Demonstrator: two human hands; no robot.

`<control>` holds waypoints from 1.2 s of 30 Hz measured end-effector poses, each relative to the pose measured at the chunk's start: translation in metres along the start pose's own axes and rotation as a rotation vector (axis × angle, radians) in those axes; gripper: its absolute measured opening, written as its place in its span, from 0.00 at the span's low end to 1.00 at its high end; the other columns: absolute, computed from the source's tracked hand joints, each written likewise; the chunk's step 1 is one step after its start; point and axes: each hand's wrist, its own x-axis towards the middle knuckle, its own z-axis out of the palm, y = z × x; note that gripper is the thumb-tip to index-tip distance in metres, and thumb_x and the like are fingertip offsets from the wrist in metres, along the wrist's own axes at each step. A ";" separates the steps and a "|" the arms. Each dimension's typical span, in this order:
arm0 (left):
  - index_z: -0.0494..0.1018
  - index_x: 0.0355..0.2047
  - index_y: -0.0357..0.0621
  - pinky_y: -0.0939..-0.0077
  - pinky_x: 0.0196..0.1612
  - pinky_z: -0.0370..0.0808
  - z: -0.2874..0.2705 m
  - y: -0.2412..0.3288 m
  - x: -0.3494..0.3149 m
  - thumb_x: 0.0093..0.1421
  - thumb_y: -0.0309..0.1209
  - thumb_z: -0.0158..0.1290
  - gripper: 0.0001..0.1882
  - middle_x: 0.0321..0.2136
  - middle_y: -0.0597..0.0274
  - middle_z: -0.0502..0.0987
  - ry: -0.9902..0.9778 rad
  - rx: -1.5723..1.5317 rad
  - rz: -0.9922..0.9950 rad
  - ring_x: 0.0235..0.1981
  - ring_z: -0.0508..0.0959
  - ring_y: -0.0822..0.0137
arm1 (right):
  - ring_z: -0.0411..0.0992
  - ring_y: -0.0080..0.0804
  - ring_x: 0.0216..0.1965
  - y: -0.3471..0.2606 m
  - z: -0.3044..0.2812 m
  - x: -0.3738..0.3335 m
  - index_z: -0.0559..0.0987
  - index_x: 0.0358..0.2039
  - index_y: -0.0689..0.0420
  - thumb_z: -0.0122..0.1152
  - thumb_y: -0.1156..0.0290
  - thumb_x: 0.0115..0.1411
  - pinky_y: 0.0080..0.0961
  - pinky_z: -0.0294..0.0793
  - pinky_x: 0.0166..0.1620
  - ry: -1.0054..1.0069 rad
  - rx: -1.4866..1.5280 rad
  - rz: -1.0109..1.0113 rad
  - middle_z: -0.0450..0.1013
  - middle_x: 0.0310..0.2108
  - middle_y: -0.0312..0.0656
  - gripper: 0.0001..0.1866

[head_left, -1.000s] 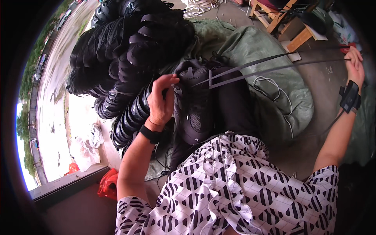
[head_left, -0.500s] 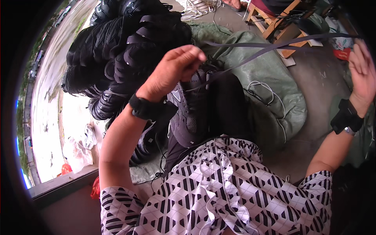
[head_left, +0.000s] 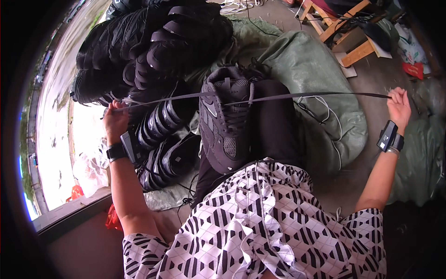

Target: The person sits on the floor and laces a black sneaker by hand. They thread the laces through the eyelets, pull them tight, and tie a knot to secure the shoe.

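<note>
A dark grey sneaker (head_left: 223,123) rests on my lap, toe toward me, partly laced. From its upper eyelets a flat grey shoelace (head_left: 297,96) runs out to both sides, stretched nearly straight. Out to the left, my left hand (head_left: 115,122) is closed on one end of the lace, beside the pile of shoes. Far to the right, my right hand (head_left: 399,107) pinches the other end between its fingers. Both arms are spread wide, and neither hand touches the sneaker itself.
A big heap of black shoes (head_left: 181,46) stands at the left. Behind and right of my knees lies a green woven sack (head_left: 320,69) with a white cord (head_left: 331,114) on it. A wooden stool (head_left: 357,51) stands at the far right. Plastic bags (head_left: 88,169) lie at the left edge.
My left hand has swung left and down from above the sneaker, while my right hand has come slightly inward and lower. The loose, crossing lace is now pulled taut across the shoe.
</note>
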 end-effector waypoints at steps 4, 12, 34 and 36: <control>0.70 0.42 0.43 0.80 0.20 0.62 -0.028 0.029 0.002 0.69 0.35 0.44 0.10 0.27 0.64 0.76 0.280 -0.341 -0.121 0.15 0.62 0.75 | 0.51 0.18 0.14 -0.036 -0.024 0.000 0.72 0.34 0.60 0.51 0.69 0.67 0.17 0.48 0.18 0.123 -0.306 -0.036 0.69 0.30 0.39 0.08; 0.72 0.51 0.40 0.86 0.16 0.53 0.169 -0.051 -0.107 0.68 0.37 0.43 0.18 0.19 0.74 0.66 -0.108 0.662 0.107 0.14 0.57 0.83 | 0.52 0.08 0.14 0.167 0.065 -0.010 0.72 0.52 0.62 0.56 0.70 0.62 0.09 0.50 0.16 -0.046 -1.071 0.281 0.78 0.33 0.41 0.18; 0.71 0.42 0.40 0.86 0.26 0.63 0.237 -0.093 -0.173 0.66 0.32 0.50 0.09 0.26 0.73 0.69 -0.406 0.763 0.014 0.23 0.64 0.82 | 0.76 0.48 0.29 0.343 0.137 -0.072 0.77 0.27 0.56 0.59 0.69 0.57 0.39 0.74 0.33 -0.591 -1.654 -0.171 0.76 0.23 0.45 0.05; 0.72 0.44 0.41 0.89 0.23 0.55 0.237 -0.086 -0.174 0.68 0.34 0.46 0.11 0.24 0.75 0.65 -0.399 0.684 -0.056 0.20 0.57 0.85 | 0.76 0.48 0.30 0.342 0.136 -0.073 0.77 0.28 0.56 0.59 0.69 0.57 0.40 0.74 0.33 -0.602 -1.647 -0.192 0.76 0.23 0.46 0.05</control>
